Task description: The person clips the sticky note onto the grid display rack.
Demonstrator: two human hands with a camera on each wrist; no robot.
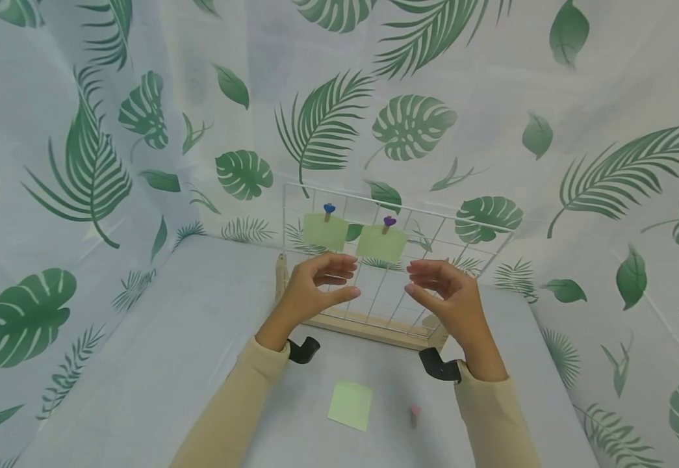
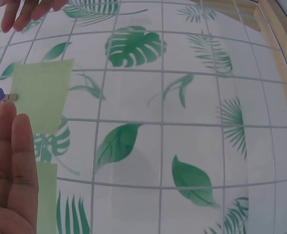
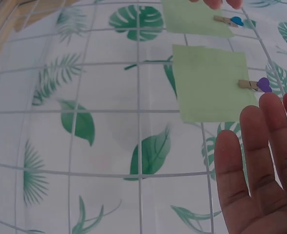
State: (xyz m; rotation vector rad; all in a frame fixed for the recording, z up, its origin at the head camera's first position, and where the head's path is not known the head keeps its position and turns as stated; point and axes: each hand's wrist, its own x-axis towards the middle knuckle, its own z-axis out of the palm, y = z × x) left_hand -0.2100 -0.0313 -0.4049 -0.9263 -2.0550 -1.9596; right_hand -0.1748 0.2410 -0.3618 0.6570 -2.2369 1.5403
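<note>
A square pale-green paper note lay on the white table near a pink-topped wooden clothespin; judged it light, easily creased, best pinched at an edge. Left hand and right hand hovered, relaxed and empty, before the white wire grid.

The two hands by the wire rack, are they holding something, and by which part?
Nothing is held: the left hand and right hand are both empty, in front of the rack. The loose green note lies on the table.

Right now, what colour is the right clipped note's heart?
Purple; the heart shows best in the right wrist view.
</note>
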